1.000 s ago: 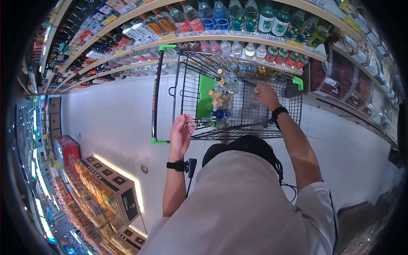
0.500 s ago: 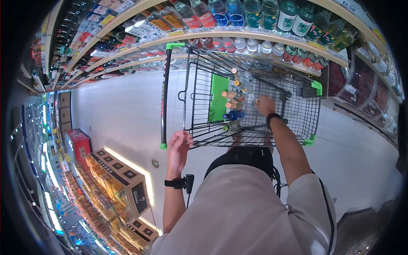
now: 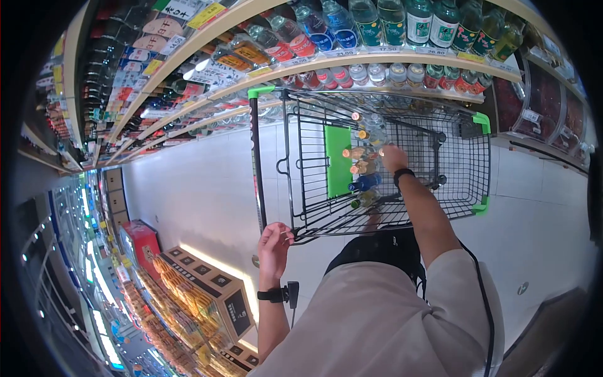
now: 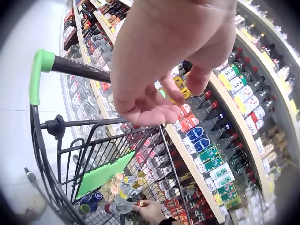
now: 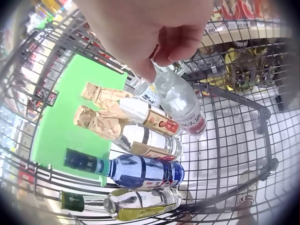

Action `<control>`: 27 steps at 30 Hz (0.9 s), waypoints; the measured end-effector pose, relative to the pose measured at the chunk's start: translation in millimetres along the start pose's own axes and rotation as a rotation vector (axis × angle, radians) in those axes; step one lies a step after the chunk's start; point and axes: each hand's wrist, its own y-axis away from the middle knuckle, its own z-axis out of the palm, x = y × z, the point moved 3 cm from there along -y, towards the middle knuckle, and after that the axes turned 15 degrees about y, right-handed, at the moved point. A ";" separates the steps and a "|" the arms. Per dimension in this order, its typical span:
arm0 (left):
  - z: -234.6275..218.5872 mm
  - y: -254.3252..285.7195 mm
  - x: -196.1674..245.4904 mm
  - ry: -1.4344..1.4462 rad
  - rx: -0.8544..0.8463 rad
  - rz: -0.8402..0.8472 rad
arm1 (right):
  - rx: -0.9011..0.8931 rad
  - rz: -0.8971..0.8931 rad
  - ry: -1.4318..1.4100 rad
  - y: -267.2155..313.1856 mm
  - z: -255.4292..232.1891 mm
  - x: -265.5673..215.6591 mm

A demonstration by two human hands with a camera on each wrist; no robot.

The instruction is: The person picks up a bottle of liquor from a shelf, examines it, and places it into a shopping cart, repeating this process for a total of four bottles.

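My right hand (image 3: pixel 394 158) reaches into the shopping cart and grips a clear glass bottle (image 5: pixel 180 99) by its neck, its base tilted down over the wire floor. Beside it several bottles lie in a row: two with paper-wrapped tops (image 5: pixel 140 139), a blue one (image 5: pixel 145 170) and a green-capped one (image 5: pixel 140 203). Against the row's left end stands a green panel (image 3: pixel 339 162). My left hand (image 3: pixel 275 249) hangs near the cart's handle corner with relaxed, slightly bent fingers, holding nothing; in the left wrist view the hand (image 4: pixel 173 61) is above the cart handle (image 4: pixel 79 68).
Shelves (image 3: pixel 352 58) of bottles run along the cart's far side. Clear bins (image 3: pixel 543 107) stand at the right. A red case (image 3: pixel 143 246) and a display of packaged food (image 3: pixel 188 295) are at the lower left, across the pale floor (image 3: pixel 195 182).
The cart and shelves have shifted in the head view. My right hand has brought the gripped bottle closer to the row of bottles. My left hand stays by the handle end, still holding nothing.
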 end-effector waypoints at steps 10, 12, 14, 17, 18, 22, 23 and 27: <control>15.0 -3.2 -5.8 -0.030 -0.041 -0.044 | 0.079 0.004 -0.092 10.4 -1.6 -22.0; 16.9 -2.8 -7.5 -0.031 -0.050 -0.054 | 0.055 -0.001 -0.082 11.8 -4.7 -23.8; 19.9 -2.7 -8.2 -0.027 -0.068 -0.057 | 0.034 -0.002 -0.070 8.9 -5.1 -24.6; 22.8 -1.8 -8.3 -0.031 -0.078 -0.060 | -0.003 0.002 -0.059 10.1 -6.4 -25.5; 24.0 -2.4 -7.8 -0.034 -0.082 -0.058 | -0.016 0.000 -0.061 12.6 -9.4 -26.1; 32.9 -3.0 -7.4 -0.024 -0.091 -0.056 | -0.035 0.020 -0.119 19.4 -12.3 -22.0; 36.5 -3.5 -6.9 -0.018 -0.094 -0.055 | -0.042 0.021 -0.166 23.0 -13.2 -18.8; 51.4 -9.6 -7.0 -0.009 -0.143 -0.061 | -0.222 0.062 -0.105 38.6 -35.3 3.2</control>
